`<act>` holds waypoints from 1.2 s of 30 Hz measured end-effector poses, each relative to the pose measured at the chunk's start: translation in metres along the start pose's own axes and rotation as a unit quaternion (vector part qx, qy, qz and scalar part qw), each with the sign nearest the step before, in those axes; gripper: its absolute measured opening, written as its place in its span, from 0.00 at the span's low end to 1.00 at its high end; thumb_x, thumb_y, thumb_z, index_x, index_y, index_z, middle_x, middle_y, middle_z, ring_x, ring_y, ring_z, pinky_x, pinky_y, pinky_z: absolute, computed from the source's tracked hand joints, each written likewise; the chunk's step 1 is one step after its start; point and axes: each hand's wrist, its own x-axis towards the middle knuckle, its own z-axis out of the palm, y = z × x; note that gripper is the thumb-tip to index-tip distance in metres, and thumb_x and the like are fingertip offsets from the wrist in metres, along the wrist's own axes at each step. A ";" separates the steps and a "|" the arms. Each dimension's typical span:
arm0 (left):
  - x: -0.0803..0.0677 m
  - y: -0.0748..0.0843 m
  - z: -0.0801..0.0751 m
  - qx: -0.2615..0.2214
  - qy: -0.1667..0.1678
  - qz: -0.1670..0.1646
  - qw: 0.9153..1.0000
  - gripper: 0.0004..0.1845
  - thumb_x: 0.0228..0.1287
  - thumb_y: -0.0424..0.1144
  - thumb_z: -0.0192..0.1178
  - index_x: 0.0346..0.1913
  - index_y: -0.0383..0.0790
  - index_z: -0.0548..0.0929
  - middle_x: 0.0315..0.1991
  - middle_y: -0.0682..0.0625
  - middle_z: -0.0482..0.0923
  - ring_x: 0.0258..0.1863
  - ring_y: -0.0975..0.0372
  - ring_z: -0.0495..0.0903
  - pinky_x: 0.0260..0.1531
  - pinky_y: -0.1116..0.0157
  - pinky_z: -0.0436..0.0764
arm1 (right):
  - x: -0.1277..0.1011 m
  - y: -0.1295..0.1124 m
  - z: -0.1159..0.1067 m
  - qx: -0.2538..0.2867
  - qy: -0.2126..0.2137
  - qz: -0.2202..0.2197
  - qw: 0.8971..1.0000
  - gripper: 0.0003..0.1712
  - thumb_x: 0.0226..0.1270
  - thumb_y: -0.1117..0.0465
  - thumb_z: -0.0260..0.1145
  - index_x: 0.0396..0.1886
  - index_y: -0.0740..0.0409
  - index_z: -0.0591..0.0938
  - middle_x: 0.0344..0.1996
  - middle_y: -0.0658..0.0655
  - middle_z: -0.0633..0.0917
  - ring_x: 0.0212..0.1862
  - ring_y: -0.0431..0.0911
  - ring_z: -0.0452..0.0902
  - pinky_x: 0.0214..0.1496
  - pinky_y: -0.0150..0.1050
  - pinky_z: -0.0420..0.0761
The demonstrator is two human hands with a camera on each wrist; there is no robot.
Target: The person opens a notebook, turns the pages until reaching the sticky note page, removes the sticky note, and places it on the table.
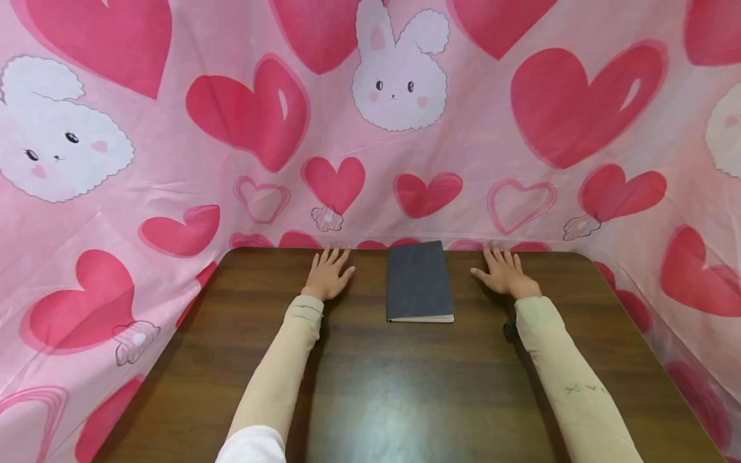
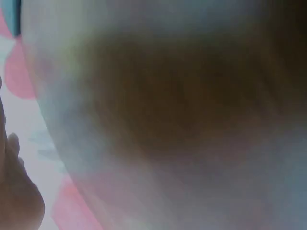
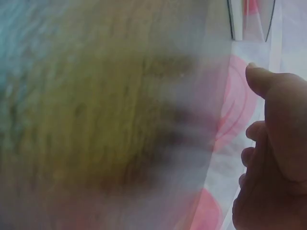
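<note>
A dark grey notebook (image 1: 419, 280) with pale page edges lies closed near the far edge of the table, between the two hands. To its left, my left hand (image 1: 329, 275) rests palm down with the fingers spread toward the far edge. On the other side my right hand (image 1: 505, 272) lies the same way, its thumb pointing at the notebook. Both hands hold nothing and stand apart from the notebook. In the right wrist view, part of the notebook (image 3: 236, 19) shows at the top, beyond the right hand (image 3: 278, 139). Only a piece of the left hand (image 2: 19, 191) appears in the left wrist view.
The brown wooden table (image 1: 382, 386) has a glossy top that reflects light. A pink cloth (image 1: 382, 148) with hearts and rabbits hangs behind the table and along both sides. A small dark object (image 1: 510, 328) sits under the right wrist.
</note>
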 end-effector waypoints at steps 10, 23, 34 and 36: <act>0.018 0.079 0.015 -0.064 -0.046 0.135 0.988 0.36 0.80 0.57 0.43 0.82 0.47 0.52 0.82 0.42 0.49 0.82 0.45 0.44 0.77 0.42 0.46 | 0.004 -0.017 0.002 0.073 -0.001 -0.062 0.995 0.47 0.81 0.42 0.48 0.80 0.72 0.47 0.78 0.78 0.42 0.78 0.76 0.30 0.74 0.72 0.34; 0.029 0.150 0.041 -0.023 -0.140 0.105 0.984 0.37 0.78 0.65 0.39 0.83 0.58 0.46 0.84 0.52 0.38 0.83 0.54 0.36 0.79 0.49 0.37 | 0.005 -0.037 0.005 0.101 -0.031 -0.111 0.988 0.45 0.79 0.46 0.56 0.81 0.67 0.51 0.80 0.74 0.46 0.79 0.74 0.31 0.74 0.74 0.37; 0.041 0.152 0.044 -0.002 -0.176 0.098 0.979 0.39 0.76 0.67 0.40 0.83 0.62 0.43 0.84 0.54 0.33 0.83 0.56 0.32 0.79 0.51 0.32 | 0.009 -0.036 0.013 0.097 -0.109 -0.118 0.982 0.55 0.67 0.44 0.70 0.81 0.64 0.53 0.81 0.72 0.42 0.79 0.72 0.27 0.72 0.76 0.39; 0.040 0.154 0.043 0.005 -0.175 0.097 0.980 0.39 0.76 0.67 0.40 0.83 0.62 0.43 0.84 0.54 0.33 0.83 0.56 0.32 0.79 0.51 0.33 | 0.007 -0.036 0.013 0.098 -0.118 -0.124 0.980 0.55 0.66 0.44 0.71 0.81 0.63 0.54 0.81 0.71 0.43 0.79 0.73 0.28 0.71 0.77 0.41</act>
